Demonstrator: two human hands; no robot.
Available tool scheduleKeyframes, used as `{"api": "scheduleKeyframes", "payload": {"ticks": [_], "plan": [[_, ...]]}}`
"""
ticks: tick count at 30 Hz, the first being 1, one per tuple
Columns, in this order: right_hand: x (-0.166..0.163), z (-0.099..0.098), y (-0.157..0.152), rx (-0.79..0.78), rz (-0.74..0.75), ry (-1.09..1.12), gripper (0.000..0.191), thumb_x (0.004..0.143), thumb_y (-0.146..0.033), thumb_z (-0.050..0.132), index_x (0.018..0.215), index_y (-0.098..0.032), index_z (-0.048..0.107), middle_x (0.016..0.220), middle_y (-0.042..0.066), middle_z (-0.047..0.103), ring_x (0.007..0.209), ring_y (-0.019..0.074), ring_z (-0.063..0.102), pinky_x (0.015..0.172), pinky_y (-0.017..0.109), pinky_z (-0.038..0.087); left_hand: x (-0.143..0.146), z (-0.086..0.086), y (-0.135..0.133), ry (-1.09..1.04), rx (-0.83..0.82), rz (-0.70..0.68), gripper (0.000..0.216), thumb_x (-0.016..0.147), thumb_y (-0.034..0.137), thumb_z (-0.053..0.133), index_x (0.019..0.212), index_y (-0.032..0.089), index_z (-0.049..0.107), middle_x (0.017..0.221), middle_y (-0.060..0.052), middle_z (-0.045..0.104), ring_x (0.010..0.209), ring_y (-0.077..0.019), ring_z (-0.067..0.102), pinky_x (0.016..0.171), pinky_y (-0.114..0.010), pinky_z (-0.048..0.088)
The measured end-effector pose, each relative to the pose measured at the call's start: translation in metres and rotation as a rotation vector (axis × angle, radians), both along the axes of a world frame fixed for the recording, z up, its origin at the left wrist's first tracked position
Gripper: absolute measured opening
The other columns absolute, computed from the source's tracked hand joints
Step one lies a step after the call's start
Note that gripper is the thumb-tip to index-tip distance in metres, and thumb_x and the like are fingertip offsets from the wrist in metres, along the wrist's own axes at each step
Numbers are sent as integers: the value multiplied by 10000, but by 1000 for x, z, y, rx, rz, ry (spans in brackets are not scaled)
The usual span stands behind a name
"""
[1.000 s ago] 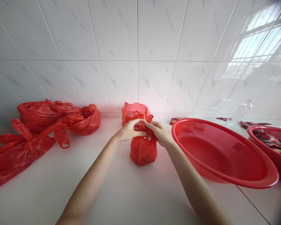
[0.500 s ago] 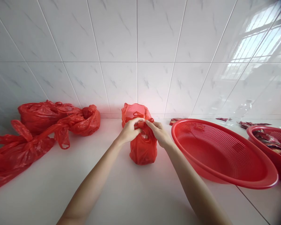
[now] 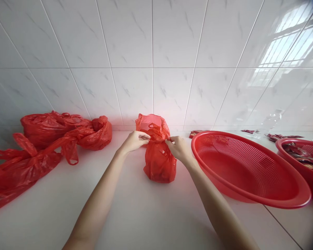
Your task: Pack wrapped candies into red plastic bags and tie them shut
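Note:
A red plastic bag (image 3: 160,166) with bulging contents stands on the white counter in front of me; what it holds is hidden. My left hand (image 3: 135,141) pinches the left side of its gathered top between thumb and fingers. On the other side, my right hand (image 3: 177,146) grips the right part of the top, fingers closed. The plastic is stretched in a band between the two hands. Right behind stands another red plastic bag (image 3: 152,122), thin and partly see-through, against the tiled wall.
At left lie several tied red plastic bags (image 3: 49,130). A large red perforated basket (image 3: 216,180) stands at right, beside a second red basket (image 3: 289,141) holding dark packets. Small packets (image 3: 195,133) and a clear plastic bottle (image 3: 272,119) lie by the wall.
My hands have moved apart from close together over the bag's top, the left one going left. The bag's top is now pulled out sideways between them.

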State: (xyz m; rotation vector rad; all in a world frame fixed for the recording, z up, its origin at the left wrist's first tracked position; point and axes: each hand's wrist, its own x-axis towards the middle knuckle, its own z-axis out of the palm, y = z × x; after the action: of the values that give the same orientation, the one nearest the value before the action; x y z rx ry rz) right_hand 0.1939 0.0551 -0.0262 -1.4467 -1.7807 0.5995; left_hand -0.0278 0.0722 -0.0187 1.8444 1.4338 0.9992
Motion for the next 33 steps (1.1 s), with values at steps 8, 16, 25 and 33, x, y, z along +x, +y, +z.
{"api": "scheduleKeyframes", "payload": {"ticks": [8,16,25,33], "plan": [[11,18,-15,-96,-76,-357,332,771,-199,556,506,-205,355,637,83,551,687,251,597,610,320,310,-35,-4,7,122,-105,84,180,608,261,762,781,211,761,826,-60,779,890,-276,719,842,-368,528],[24,15,-11,-155,12,-322,341,731,-180,624,490,-201,384,569,44,541,595,195,552,548,290,310,-45,-5,7,193,-124,86,178,665,336,737,804,226,761,879,-56,774,936,-278,699,846,-358,506],[21,7,-2,-190,224,29,237,815,-295,654,612,-201,576,622,22,619,505,129,536,493,257,343,-2,4,-15,250,-62,-209,739,617,544,828,1296,319,644,1369,-80,590,1241,-317,555,922,-329,494],[21,8,0,-201,279,148,264,827,-314,681,617,-196,571,605,15,621,482,130,553,478,256,368,14,1,-22,410,-116,-386,669,619,451,816,1259,338,659,1334,-47,612,1210,-326,566,847,-333,496]]}}
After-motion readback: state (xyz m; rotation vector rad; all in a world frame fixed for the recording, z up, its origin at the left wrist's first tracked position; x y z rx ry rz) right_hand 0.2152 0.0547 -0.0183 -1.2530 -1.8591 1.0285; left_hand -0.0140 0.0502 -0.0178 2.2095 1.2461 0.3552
